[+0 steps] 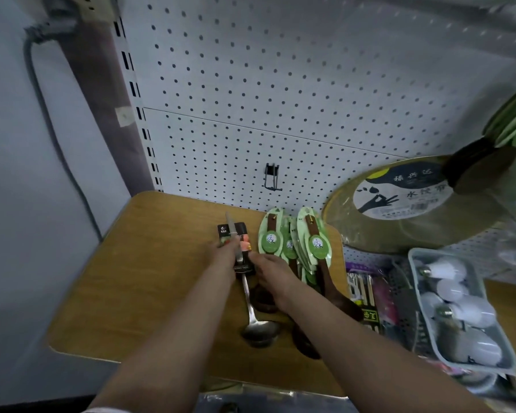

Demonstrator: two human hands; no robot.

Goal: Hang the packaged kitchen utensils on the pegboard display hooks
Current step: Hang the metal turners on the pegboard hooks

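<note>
A steel ladle (258,326) with a black card sleeve (234,234) lies on the wooden board (137,281). My left hand (225,251) pinches a thin metal hook rod (232,231) over the card's top. My right hand (270,272) holds the ladle's handle at the lower part of the card. Several wooden spoons in green packaging (295,242) lie just right of it. A black hook bracket (271,177) sits on the white pegboard (280,84) above the board.
A round packaged board with a printed label (399,201) leans against the pegboard at right. A grey tray of light bulbs (459,308) and packaged items in a mesh basket (379,296) lie at right. A grey wall and cable stand at left.
</note>
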